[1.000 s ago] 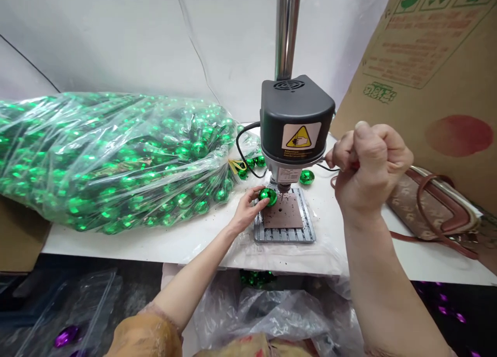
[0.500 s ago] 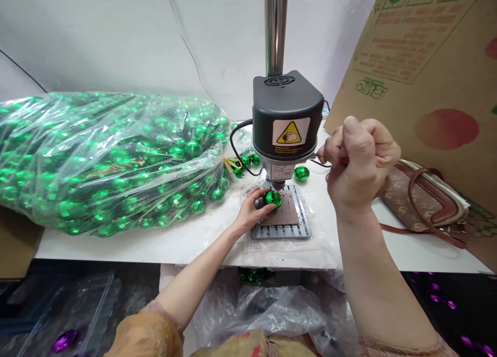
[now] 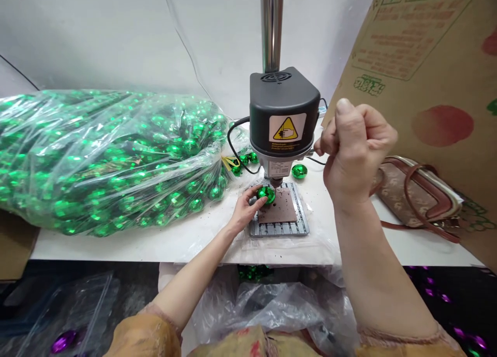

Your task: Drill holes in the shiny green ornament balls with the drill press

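Note:
My left hand (image 3: 247,208) holds a shiny green faceted ball (image 3: 266,195) between thumb and fingers, over the left part of a brown board on the drill's slotted metal base (image 3: 279,229). The black drill head (image 3: 284,108) hangs on a steel column, its chuck (image 3: 276,181) just above and to the right of the ball. Raised at the drill's right side, my right hand (image 3: 355,150) is closed around something mostly hidden, next to a short metal part on the drill housing. A dark hole shows in the board, with dark specks scattered about.
A large clear bag of green balls (image 3: 116,160) lies at the left. One loose green ball (image 3: 299,171) sits behind the base. A brown handbag (image 3: 421,194) and a large cardboard box (image 3: 419,77) stand at the right. Plastic sheeting (image 3: 279,305) hangs below the table edge.
My left hand has moved the green ball slightly left, away from beneath the chuck, uncovering the hole in the board. The whole view has shifted a little; my right hand keeps its closed grip.

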Demonstrator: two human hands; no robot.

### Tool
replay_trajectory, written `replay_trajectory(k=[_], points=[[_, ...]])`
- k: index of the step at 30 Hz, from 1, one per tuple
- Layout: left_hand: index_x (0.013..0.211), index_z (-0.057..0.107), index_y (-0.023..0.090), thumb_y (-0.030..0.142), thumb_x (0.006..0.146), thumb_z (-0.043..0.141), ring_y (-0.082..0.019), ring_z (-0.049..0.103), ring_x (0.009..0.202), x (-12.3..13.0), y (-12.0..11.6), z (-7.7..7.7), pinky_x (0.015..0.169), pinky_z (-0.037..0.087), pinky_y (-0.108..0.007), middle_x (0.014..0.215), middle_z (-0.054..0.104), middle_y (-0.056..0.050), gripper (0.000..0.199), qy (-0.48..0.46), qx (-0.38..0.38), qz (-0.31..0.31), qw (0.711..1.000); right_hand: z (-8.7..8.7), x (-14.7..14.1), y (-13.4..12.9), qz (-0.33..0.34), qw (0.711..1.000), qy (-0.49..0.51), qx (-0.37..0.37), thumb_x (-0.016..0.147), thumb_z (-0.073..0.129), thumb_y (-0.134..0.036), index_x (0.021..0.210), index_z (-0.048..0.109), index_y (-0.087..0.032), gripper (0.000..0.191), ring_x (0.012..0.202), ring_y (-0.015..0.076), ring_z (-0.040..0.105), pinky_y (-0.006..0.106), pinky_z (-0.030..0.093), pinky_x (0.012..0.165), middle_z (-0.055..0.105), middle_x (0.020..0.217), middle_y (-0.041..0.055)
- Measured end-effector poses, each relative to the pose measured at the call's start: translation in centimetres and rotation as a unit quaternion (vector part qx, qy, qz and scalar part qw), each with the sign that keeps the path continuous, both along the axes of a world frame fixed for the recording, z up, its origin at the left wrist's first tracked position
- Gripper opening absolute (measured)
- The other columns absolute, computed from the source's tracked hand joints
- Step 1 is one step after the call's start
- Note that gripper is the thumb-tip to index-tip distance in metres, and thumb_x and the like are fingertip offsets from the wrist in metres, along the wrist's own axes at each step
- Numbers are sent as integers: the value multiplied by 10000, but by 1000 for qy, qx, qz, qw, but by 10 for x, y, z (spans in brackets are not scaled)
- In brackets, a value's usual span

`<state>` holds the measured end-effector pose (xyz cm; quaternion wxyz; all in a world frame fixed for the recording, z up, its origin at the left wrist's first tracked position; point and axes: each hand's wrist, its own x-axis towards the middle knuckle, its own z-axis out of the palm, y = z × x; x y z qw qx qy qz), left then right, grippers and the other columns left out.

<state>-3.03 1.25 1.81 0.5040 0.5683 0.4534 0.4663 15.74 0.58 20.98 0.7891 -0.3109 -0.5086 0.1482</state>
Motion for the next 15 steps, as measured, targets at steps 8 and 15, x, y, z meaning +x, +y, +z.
replay_trajectory(k=[8, 15], points=[[1168, 747, 226, 428, 723, 851, -322, 546, 1306, 10, -2, 7, 1182, 340, -477, 1231, 704, -98, 500, 45, 25, -2, 999, 12, 6, 21, 38, 997, 0, -64, 855, 619, -603, 603, 306, -240, 541, 413, 39, 258, 254, 248, 405, 311, 463, -73], [1108, 750, 254, 332, 669, 889, -367, 365, 1470, 18, -10, 9, 1241, 186, -541, 1196, 700, -96, 467, 110, 84, 7, 990, 9, 9, 23, 44, 996, -21, -72, 850, 568, -673, 657, 344, -244, 521, 467, 64, 305, 260, 300, 445, 322, 507, -57]])
